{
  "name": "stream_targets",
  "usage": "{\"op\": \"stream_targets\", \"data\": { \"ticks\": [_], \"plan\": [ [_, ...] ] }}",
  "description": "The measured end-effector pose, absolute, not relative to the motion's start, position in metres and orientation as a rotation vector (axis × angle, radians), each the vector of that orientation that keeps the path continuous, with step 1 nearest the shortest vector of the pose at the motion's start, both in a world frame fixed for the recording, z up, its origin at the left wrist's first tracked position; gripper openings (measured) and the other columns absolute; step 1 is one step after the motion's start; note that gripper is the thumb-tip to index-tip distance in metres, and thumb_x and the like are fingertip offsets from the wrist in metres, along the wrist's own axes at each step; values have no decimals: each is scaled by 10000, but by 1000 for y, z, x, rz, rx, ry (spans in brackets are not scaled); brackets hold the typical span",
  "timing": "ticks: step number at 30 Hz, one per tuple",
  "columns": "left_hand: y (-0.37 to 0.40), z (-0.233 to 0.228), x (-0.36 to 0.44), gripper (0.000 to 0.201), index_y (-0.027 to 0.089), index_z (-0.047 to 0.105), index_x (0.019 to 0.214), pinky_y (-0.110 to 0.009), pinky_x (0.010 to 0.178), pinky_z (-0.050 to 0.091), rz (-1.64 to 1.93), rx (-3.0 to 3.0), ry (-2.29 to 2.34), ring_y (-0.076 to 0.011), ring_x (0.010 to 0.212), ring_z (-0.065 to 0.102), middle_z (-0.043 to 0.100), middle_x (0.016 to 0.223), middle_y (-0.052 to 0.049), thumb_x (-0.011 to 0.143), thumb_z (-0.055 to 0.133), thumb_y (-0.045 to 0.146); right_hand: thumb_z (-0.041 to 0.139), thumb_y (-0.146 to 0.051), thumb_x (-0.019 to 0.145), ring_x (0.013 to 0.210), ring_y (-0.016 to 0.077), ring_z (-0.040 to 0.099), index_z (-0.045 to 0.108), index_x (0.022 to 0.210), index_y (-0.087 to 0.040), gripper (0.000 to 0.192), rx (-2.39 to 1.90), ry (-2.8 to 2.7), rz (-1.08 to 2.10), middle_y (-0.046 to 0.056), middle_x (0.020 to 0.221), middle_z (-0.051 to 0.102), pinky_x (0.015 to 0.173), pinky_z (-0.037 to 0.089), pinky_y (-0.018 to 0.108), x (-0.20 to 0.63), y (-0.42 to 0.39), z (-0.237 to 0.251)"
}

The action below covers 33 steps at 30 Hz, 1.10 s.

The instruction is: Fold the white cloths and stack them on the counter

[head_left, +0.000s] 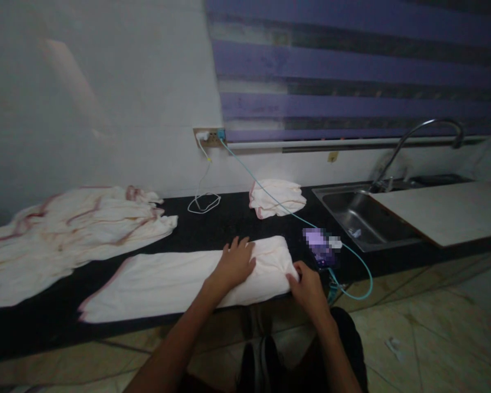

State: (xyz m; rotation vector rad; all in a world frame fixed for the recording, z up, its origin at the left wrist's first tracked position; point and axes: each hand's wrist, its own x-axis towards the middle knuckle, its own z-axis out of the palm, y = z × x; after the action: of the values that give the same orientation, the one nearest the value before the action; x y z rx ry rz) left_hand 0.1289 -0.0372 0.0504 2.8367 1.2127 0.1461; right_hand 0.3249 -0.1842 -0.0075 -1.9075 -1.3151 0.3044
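With the left hand (235, 265) pressed flat, fingers spread, on the long towel (180, 278) at the counter's front edge (33, 322) and the right hand (306, 286) pinching its end, a tug risks dragging it off or snagging the teal cable (352, 256) beside it.

Pale cream towel (180, 281), pink-edged, folded long — flat along dark counter's front edge
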Motion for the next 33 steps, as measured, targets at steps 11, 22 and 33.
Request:
{"op": "stream_targets", "data": {
  "ticks": [11,22,33],
  "plan": [
    [13,87,267,490,241,790,1083,-346,916,573,-511,3116,-167,-263,1053,712,776,1131,-95,656,671,33,533,-332,950,877,243,718,703,1061,-178,255,-1790,-1178,203,103,942,761,782,518,313,313,-190,-21],
    [7,97,299,188,208,789,754,-351,673,525,-682,3179,-238,-244,687,654,750,772,-95,652,686,89,591,-381,915,811,222,716,711,1048,-165,281,-1620,-950,288,93,907,763,743,553,306,313,-192,-17],
    [-2,132,299,189,213,760,872,-336,635,471,-322,3280,-391,-249,753,686,754,889,-108,753,653,112,653,-437,894,815,227,701,740,1080,-178,330,-1615,-716,25,86,961,780,754,549,316,313,-201,11]
  ]
}}
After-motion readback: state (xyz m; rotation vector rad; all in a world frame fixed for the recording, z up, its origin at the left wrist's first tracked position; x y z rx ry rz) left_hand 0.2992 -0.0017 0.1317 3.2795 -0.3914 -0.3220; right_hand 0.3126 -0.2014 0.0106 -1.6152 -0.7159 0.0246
